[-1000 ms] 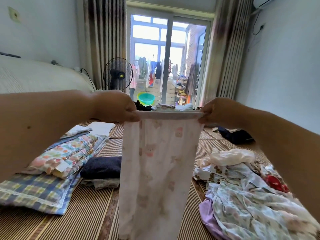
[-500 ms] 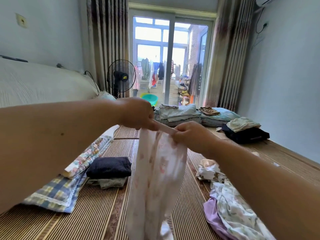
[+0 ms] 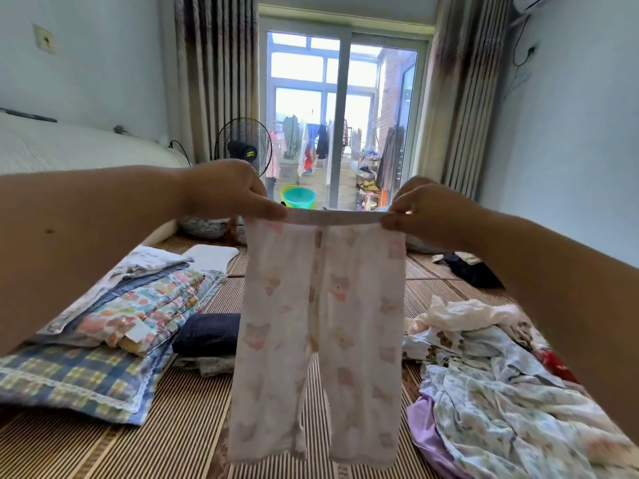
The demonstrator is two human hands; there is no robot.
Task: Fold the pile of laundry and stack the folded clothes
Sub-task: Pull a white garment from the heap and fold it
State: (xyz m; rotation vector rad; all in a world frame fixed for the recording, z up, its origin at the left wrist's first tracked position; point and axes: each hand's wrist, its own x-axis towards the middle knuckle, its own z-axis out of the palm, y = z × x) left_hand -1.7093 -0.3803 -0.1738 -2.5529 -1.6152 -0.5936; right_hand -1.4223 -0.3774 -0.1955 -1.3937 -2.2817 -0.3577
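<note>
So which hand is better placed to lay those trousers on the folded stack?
Probably the left hand: both pinch the trousers, but the folded stack lies on its side; the right hand is nearer the unfolded pile.

Standing fan at mat's far edge, before left curtain; green basin beyond glass door, apparently on balcony.

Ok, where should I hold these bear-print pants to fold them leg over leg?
At the two ends of the waistband, pinched from above, where the left hand and right hand are. The pants hang flat with legs side by side, so joining those ends should stack the legs.
</note>
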